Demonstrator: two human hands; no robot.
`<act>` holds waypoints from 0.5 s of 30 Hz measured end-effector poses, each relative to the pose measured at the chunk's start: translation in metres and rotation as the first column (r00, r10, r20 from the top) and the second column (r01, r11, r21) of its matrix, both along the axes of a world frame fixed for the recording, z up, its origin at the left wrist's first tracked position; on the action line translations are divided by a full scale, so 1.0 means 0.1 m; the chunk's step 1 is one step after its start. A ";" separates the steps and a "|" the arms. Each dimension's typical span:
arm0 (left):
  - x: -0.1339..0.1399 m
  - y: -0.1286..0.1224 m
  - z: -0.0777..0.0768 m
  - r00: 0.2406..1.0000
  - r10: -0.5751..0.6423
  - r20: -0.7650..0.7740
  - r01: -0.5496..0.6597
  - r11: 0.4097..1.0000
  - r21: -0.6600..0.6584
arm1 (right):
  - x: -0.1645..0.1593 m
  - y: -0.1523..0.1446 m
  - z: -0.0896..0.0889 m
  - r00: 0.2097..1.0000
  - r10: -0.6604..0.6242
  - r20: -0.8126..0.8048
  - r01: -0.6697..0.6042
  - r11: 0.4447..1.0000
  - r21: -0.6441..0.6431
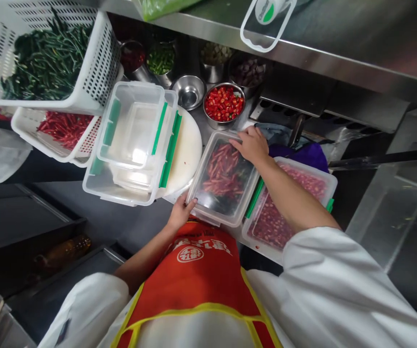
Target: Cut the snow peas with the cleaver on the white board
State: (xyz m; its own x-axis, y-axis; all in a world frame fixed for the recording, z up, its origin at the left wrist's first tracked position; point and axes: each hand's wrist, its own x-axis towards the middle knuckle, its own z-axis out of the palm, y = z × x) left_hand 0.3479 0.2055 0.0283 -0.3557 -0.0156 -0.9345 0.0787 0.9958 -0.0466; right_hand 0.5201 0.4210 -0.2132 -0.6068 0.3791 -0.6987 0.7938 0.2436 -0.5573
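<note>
A clear plastic container [226, 169] with whole red chillies inside rests in front of my body, and a clear lid appears to cover it. My left hand [181, 212] grips its near left corner, thumb on the rim. At the far right corner, my right hand [253, 144] has its fingers curled over the edge. Beneath my right forearm lies a second clear container [266, 224] of chopped red pieces, with green clips on its sides. Left of the chillies, stacked clear containers [130, 121] with green clips sit partly over a round white cutting board [188, 150].
White baskets hold green chillies [54, 63] and red chillies [65, 129] at the left. Metal bowls stand behind, one with cut red chillies [224, 103]. A steel shelf [208, 34] overhangs the back, bearing a clear lid [266, 43]. A purple cloth [308, 155] lies at the right.
</note>
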 end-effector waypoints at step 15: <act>0.30 0.16 0.13 0.463 0.884 -0.064 -0.829 0.406 -0.385 | -0.16 0.12 -0.07 0.989 0.005 0.148 0.024 0.981 -0.192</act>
